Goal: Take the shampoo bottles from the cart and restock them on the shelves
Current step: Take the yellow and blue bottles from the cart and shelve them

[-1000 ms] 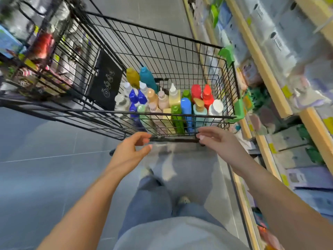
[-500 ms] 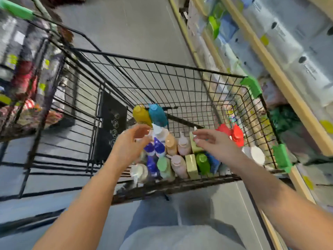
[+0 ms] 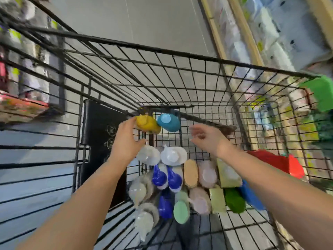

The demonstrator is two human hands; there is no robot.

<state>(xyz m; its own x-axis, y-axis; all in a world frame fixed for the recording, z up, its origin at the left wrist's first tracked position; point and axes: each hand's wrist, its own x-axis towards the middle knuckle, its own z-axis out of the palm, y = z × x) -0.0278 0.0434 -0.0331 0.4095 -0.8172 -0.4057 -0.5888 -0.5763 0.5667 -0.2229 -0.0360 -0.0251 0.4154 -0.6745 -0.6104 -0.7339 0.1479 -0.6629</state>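
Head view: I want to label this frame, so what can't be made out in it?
- Left hand: whether its fingers already touch the yellow bottle; motion blur.
- Right hand: finger pose smeared by blur.
- Bottle labels: unreadable, seen from above and blurred.
- Red bottles: partly hidden behind the right forearm.
- Shelves: products blurred and cut off by the right edge.

Retail shop aisle. A black wire shopping cart (image 3: 180,56) with green plastic corner guards (image 3: 322,92) stands on a grey tiled floor (image 3: 144,18), loaded with assorted coloured shampoo bottles (image 3: 173,156). Wood-edged shelves (image 3: 245,33) of packaged goods line the right side; further stocked racks (image 3: 21,105) stand left.
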